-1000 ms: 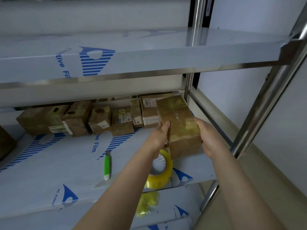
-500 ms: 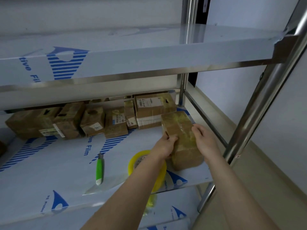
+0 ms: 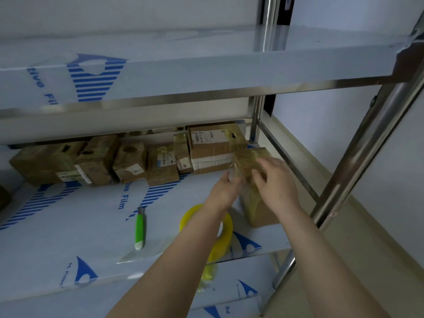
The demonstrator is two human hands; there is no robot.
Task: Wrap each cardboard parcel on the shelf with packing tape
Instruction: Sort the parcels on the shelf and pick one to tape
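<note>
Cardboard parcel (image 3: 261, 211), brown, its upper part glossy with clear tape, stands on the shelf (image 3: 68, 237) at the right end, close to the near edge. Both hands are on it.

- Left hand (image 3: 223, 192): set against the parcel's left side, thumb up near the top edge. Its fingers are blurred, so I cannot tell whether they curl round the box or only press it.
- Right hand (image 3: 276, 180): laid over the top of the parcel, fingers spread and slightly bent, pressing on the taped face. It grips nothing.

Yellow tape roll (image 3: 228, 228) lies on the shelf just left of the parcel, partly hidden under the left forearm. Green utility knife (image 3: 140, 230) lies further left, well apart from the roll, pointing far to near.

Row of parcels (image 3: 128, 161) runs along the far edge of the shelf, several bearing white labels. The rightmost of them sits just beyond the handled parcel. Upper shelf (image 3: 206, 65) overhangs the row. Steel post (image 3: 367, 145) rises at the right.
</note>
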